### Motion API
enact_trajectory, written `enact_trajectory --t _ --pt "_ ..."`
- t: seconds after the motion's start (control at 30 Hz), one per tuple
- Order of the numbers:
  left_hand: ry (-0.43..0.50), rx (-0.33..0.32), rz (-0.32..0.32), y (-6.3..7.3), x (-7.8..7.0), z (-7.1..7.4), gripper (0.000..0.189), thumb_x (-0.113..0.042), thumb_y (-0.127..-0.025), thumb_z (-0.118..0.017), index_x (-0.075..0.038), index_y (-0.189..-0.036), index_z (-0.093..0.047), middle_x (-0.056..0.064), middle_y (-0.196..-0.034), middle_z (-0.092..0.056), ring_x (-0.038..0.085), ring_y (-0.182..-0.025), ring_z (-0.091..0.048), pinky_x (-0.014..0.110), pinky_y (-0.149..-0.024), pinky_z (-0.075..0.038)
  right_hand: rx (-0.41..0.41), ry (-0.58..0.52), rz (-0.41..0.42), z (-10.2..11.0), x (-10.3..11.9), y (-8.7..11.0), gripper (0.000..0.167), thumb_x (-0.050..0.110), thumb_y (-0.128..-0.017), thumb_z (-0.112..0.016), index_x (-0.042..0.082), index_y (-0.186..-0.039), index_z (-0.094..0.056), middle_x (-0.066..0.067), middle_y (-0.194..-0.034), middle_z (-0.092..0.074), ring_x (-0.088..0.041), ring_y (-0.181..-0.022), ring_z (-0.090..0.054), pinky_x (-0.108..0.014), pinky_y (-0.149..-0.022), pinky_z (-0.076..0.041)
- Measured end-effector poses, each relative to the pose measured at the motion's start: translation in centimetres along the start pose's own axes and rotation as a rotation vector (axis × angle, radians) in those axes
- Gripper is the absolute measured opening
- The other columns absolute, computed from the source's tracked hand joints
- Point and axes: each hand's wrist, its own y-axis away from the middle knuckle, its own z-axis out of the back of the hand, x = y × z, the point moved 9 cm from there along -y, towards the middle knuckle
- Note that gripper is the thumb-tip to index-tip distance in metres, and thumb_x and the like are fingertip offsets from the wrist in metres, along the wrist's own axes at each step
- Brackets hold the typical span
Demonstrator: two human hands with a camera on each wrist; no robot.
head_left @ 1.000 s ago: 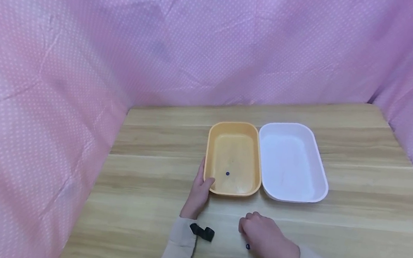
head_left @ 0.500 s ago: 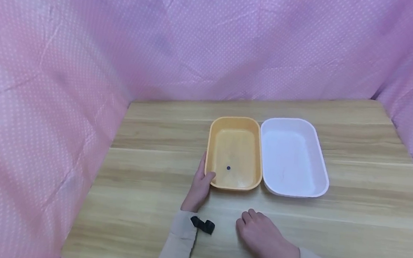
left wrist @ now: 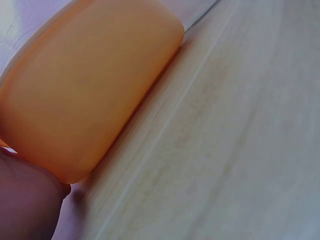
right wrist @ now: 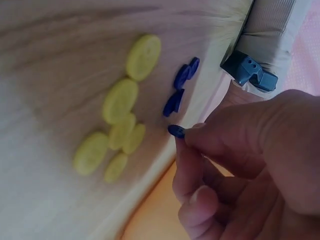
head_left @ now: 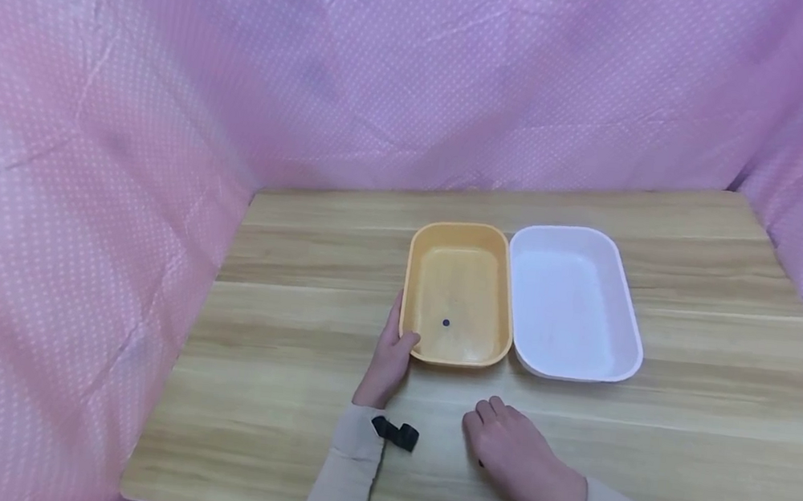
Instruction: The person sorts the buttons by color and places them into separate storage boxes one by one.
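My left hand [head_left: 389, 365] grips the near left corner of a yellow-orange plastic tub [head_left: 460, 296], thumb over the rim. One dark blue button [head_left: 446, 322] lies on that tub's floor. In the right wrist view, the thumb and index finger of my right hand [right wrist: 235, 155] pinch a small blue button [right wrist: 176, 131] just off the table. Beside it lie several blue buttons [right wrist: 181, 76] and several larger yellow buttons [right wrist: 120, 100], some touching or overlapping. In the head view my right hand and sleeve hide nearly all of these.
A white tub [head_left: 570, 307] stands against the right side of the orange one. Both rest on a wood-grain table [head_left: 292, 329]. Pink dotted cloth [head_left: 418, 75] hangs behind and at the sides. A black strap piece [head_left: 395, 434] sits on my left sleeve.
The head view has tilted down slightly. My right hand has shifted a little, and the blue button that showed beside it earlier is almost wholly hidden. My left hand keeps its hold.
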Motion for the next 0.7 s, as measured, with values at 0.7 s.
enact_trajectory --t 0.7 --pt "0.014 -0.011 -0.057 -0.7 1.3 0.1 0.082 0.000 -0.086 -0.043 -0.024 -0.158 -0.011 -0.009 -0.161 -0.012 0.010 -0.144 -0.019 0.033 -0.116 -0.019 0.053 -1.185 -0.766 2.5 -11.8 -5.6 0.025 0.015 -0.095 -0.060 0.003 -0.115 -0.053 -0.013 -0.108 -0.066 -0.033 -0.092 -0.059 -0.036 -0.073 -0.053"
